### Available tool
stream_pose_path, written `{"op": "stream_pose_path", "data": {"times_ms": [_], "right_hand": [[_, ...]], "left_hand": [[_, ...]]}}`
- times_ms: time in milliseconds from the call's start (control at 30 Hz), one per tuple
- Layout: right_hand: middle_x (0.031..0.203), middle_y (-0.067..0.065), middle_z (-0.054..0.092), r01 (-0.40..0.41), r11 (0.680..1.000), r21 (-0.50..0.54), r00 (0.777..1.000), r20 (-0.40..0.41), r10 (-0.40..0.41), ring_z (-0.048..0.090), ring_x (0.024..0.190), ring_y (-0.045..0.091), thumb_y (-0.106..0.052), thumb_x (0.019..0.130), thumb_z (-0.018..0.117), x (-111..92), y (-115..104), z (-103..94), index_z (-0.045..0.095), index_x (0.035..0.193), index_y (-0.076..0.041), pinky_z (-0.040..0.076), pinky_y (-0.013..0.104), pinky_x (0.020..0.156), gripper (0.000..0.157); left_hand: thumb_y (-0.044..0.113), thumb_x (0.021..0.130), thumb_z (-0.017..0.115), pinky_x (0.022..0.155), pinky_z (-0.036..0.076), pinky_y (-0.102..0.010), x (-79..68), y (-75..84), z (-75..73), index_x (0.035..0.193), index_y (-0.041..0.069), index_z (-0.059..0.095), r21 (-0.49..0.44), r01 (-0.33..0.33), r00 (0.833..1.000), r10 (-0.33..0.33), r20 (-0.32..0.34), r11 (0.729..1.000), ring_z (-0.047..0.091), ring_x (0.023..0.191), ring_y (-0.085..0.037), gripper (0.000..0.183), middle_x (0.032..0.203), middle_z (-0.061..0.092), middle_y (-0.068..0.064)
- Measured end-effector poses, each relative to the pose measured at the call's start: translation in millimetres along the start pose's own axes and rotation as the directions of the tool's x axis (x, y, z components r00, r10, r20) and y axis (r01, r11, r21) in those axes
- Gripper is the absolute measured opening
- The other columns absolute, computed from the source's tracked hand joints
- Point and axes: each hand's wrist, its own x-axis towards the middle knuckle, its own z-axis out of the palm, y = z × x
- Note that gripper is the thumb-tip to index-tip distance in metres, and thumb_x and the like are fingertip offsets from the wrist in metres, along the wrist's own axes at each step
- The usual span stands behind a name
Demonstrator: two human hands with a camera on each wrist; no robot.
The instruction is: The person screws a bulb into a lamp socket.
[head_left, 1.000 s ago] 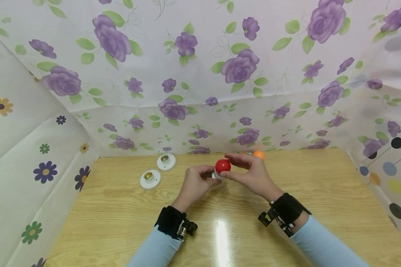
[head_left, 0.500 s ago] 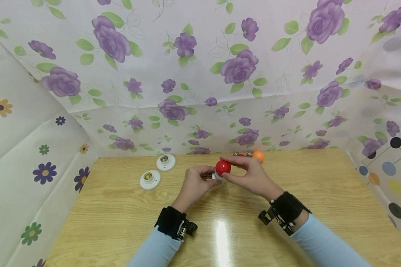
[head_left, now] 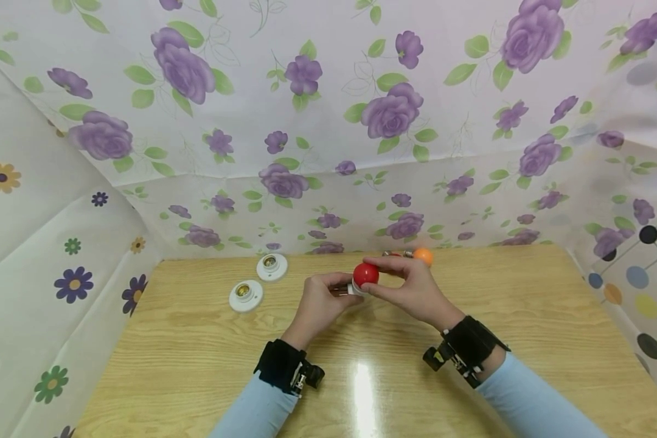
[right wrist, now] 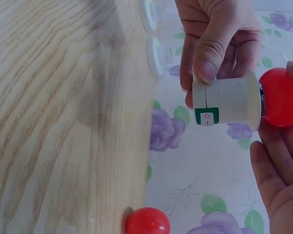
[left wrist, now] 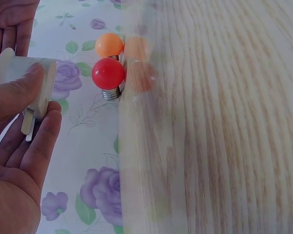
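Note:
My left hand (head_left: 319,302) grips a white plug-in lamp socket (right wrist: 234,100) by its base, thumb on one side and fingers on the other. Two metal prongs (left wrist: 28,124) stick out of the base, and a green-framed switch (right wrist: 206,117) marked O and I is on its side. A round red light bulb (head_left: 365,275) sits in the socket's mouth, with a thin dark band showing between them in the right wrist view. The right hand (head_left: 416,290) holds this bulb between thumb and fingers. Both hands are above the wooden table.
Two round white lamp holders (head_left: 246,295) lie at the back left of the table (head_left: 197,365). Along the back edge, behind the right hand, lie an orange bulb (head_left: 423,255) and another red bulb (left wrist: 108,73). Flowered cloth (head_left: 328,140) hangs behind.
The right hand's fingers have closed in and shifted on the red bulb, uncovering part of the other red bulb behind. The left hand and socket have stayed in place.

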Motion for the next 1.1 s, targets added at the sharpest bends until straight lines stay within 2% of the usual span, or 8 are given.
{"op": "stream_pose_path", "data": {"times_ms": [267, 467, 500, 633, 800, 933, 1100], "right_hand": [[0.111, -0.005, 0.062, 0.009, 0.999, 0.035, 0.997, -0.071, -0.007, 0.058, 0.100, 0.019, -0.027, 0.077, 0.076, -1.5, 3.3, 3.4, 0.063, 0.120, -0.013, 0.049, 0.036, 0.080, 0.047], [0.112, -0.006, 0.062, -0.002, 0.999, 0.044, 0.996, -0.091, 0.006, 0.058, 0.100, 0.016, -0.029, 0.076, 0.076, -2.4, 5.0, 4.4, 0.062, 0.121, -0.024, 0.050, 0.035, 0.077, 0.048], [0.113, -0.006, 0.062, -0.004, 0.999, 0.042, 0.996, -0.092, 0.008, 0.058, 0.100, 0.015, -0.030, 0.076, 0.076, -2.5, 5.2, 4.3, 0.061, 0.122, -0.025, 0.050, 0.035, 0.077, 0.048], [0.116, -0.007, 0.061, -0.002, 1.000, 0.030, 0.995, -0.097, 0.005, 0.057, 0.102, 0.015, -0.032, 0.076, 0.076, -2.7, 5.8, 3.6, 0.060, 0.124, -0.026, 0.049, 0.034, 0.081, 0.051], [0.120, -0.007, 0.058, -0.017, 1.000, 0.006, 0.997, -0.077, 0.017, 0.055, 0.107, 0.017, -0.030, 0.078, 0.075, -2.8, -7.1, -2.0, 0.057, 0.127, -0.024, 0.045, 0.033, 0.088, 0.052], [0.125, -0.003, 0.056, -0.020, 0.999, 0.035, 1.000, -0.020, 0.021, 0.054, 0.111, 0.024, -0.023, 0.079, 0.074, -2.2, -20.0, -5.5, 0.054, 0.129, -0.019, 0.043, 0.034, 0.090, 0.054], [0.127, -0.003, 0.053, -0.032, 0.998, 0.048, 0.998, 0.052, 0.030, 0.053, 0.112, 0.022, -0.022, 0.079, 0.074, -0.9, -13.5, -4.8, 0.053, 0.130, -0.018, 0.043, 0.031, 0.090, 0.055]], "left_hand": [[0.013, 0.072, 0.079, 0.071, 0.050, -0.025, 1.5, -0.1, 1.4, 0.102, 0.015, 0.070, -0.001, -0.021, 1.000, 0.021, -0.008, 1.000, 0.063, 0.085, -0.010, 0.031, 0.095, 0.066, 0.005], [0.013, 0.073, 0.078, 0.072, 0.050, -0.025, 2.1, 0.9, 1.4, 0.102, 0.013, 0.070, -0.016, -0.007, 1.000, 0.007, -0.004, 1.000, 0.063, 0.085, -0.013, 0.031, 0.095, 0.066, 0.004], [0.011, 0.073, 0.078, 0.072, 0.050, -0.026, 1.7, 6.8, 0.6, 0.102, 0.011, 0.070, -0.019, -0.003, 1.000, 0.003, -0.005, 1.000, 0.063, 0.086, -0.015, 0.030, 0.095, 0.066, 0.002], [0.010, 0.072, 0.078, 0.072, 0.051, -0.027, 2.1, 7.9, 0.8, 0.102, 0.010, 0.070, -0.026, 0.005, 1.000, -0.005, -0.009, 1.000, 0.064, 0.085, -0.015, 0.030, 0.095, 0.066, 0.002], [0.012, 0.071, 0.079, 0.071, 0.051, -0.026, 1.1, -1.1, 2.2, 0.102, 0.014, 0.070, -0.011, 0.008, 1.000, -0.008, -0.011, 1.000, 0.063, 0.083, -0.007, 0.032, 0.095, 0.066, 0.006], [0.011, 0.071, 0.079, 0.071, 0.050, -0.026, -0.1, -3.5, 2.4, 0.101, 0.015, 0.070, -0.013, 0.021, 1.000, -0.021, -0.010, 1.000, 0.063, 0.084, -0.008, 0.032, 0.095, 0.066, 0.007], [0.012, 0.072, 0.078, 0.072, 0.050, -0.026, 0.1, -1.8, 3.1, 0.101, 0.016, 0.070, -0.006, 0.028, 1.000, -0.028, 0.000, 1.000, 0.063, 0.085, -0.008, 0.031, 0.096, 0.066, 0.008]]}}
